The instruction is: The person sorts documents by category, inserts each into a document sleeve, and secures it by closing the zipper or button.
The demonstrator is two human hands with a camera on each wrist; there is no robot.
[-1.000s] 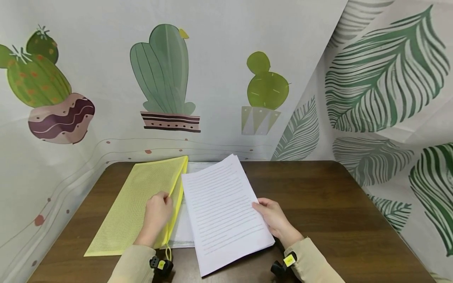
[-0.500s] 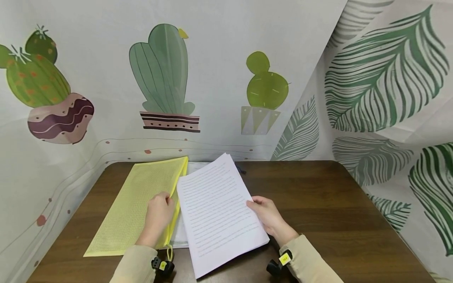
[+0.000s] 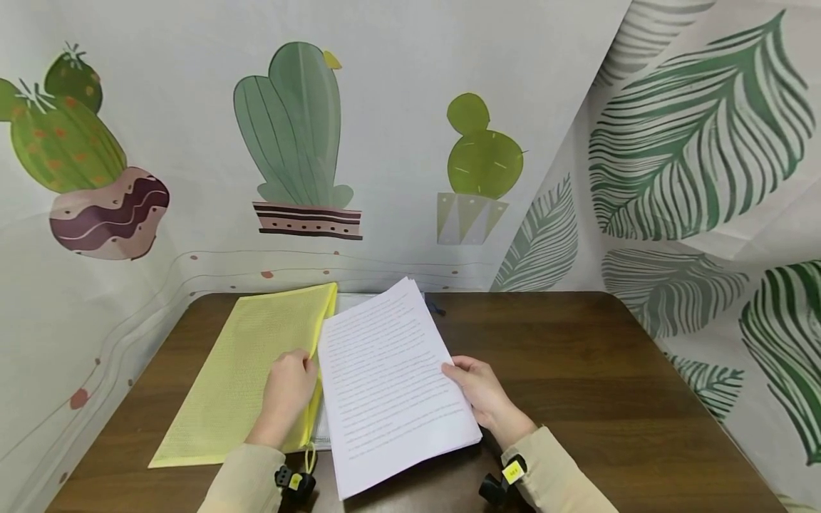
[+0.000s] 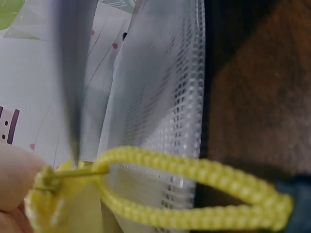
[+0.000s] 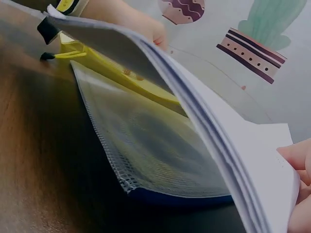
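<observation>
A yellow mesh pouch (image 3: 244,370) lies flat on the left of the brown table (image 3: 609,370). My left hand (image 3: 288,385) grips its right zipper edge, fingers curled. The left wrist view shows the yellow pull cord (image 4: 194,170) close up, beside my fingers (image 4: 14,179). My right hand (image 3: 481,392) pinches a stack of printed paper (image 3: 391,385) by its right edge, thumb on top. The stack (image 5: 204,116) is tilted up over a clear mesh pouch (image 5: 146,145) with a dark blue edge, which lies under it against the yellow pouch (image 5: 121,73).
Printed fabric with cactus and leaf patterns (image 3: 301,135) hangs close behind and to both sides of the table. The right half of the tabletop shows bare wood. Small cameras sit on both wrists (image 3: 291,481).
My right hand has carried the paper stack a little to the left, so it now overlaps the yellow pouch's edge more. My left hand has stayed almost still.
</observation>
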